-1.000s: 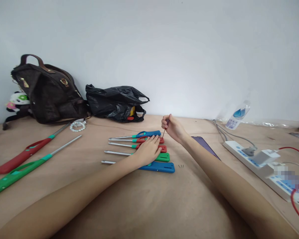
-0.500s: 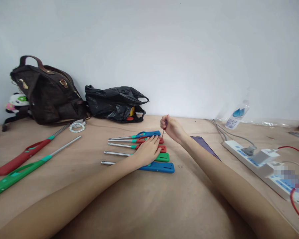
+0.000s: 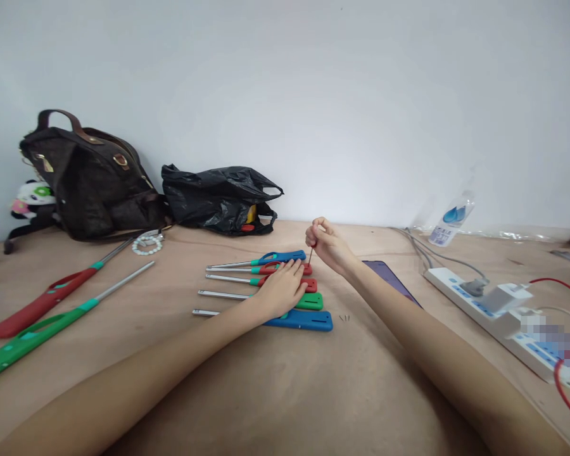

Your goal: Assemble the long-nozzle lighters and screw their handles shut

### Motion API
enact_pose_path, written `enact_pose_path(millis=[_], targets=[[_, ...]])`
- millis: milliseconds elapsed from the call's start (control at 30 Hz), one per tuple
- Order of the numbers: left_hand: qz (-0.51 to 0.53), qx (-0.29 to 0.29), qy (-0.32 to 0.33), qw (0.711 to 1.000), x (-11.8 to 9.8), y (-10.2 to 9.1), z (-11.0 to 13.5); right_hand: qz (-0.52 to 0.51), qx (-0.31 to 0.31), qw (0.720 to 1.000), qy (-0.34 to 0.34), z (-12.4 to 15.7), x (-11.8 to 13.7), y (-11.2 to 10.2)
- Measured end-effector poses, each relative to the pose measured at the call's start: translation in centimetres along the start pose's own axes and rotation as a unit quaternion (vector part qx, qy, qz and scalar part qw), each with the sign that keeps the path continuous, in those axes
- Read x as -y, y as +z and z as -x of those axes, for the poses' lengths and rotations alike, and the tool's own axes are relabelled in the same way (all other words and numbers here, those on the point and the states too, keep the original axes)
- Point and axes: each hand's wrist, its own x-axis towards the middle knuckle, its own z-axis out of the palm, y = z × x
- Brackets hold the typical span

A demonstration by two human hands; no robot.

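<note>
Several long-nosed gas lighters lie side by side on the brown table (image 3: pixel 275 380), with blue (image 3: pixel 308 320), green (image 3: pixel 313 300), red (image 3: pixel 310 284) and blue (image 3: pixel 280 256) handles. My left hand (image 3: pixel 280 288) rests flat on them, fingers stretched out. My right hand (image 3: pixel 327 246) is closed in a pinch on a small screwdriver (image 3: pixel 312 251) with a dark red handle. Its thin tip points down at the far red lighter (image 3: pixel 306 268).
Two larger lighters, red (image 3: pixel 38 304) and green (image 3: pixel 33 332), lie at the left. A brown bag (image 3: pixel 92 183), a black plastic bag (image 3: pixel 218 196) and a bead bracelet (image 3: pixel 147 243) sit at the back. A white power strip (image 3: pixel 484 310), a bottle (image 3: pixel 449 225), a dark phone (image 3: pixel 389 278) and tiny screws (image 3: pixel 344 318) are at the right.
My right hand has shifted slightly left and its fingers have turned on the screwdriver. My left hand stays on the lighters.
</note>
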Motion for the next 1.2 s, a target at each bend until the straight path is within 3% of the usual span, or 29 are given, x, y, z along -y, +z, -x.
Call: enact_pose_path(millis=[300,733,1200], targets=[[-0.018,-0.014,0.009,1.0,0.23,0.27,0.0,0.026,-0.044,0.999,0.017,-0.22,-0.22,-0.01],[0.004,-0.032,0.009,0.999,0.47,0.59,0.09,0.018,-0.025,0.999,0.015,-0.08,-0.27,0.36],[0.015,-0.015,-0.001,1.0,0.24,0.22,0.12,0.039,-0.016,0.999,0.016,0.06,-0.03,0.67]])
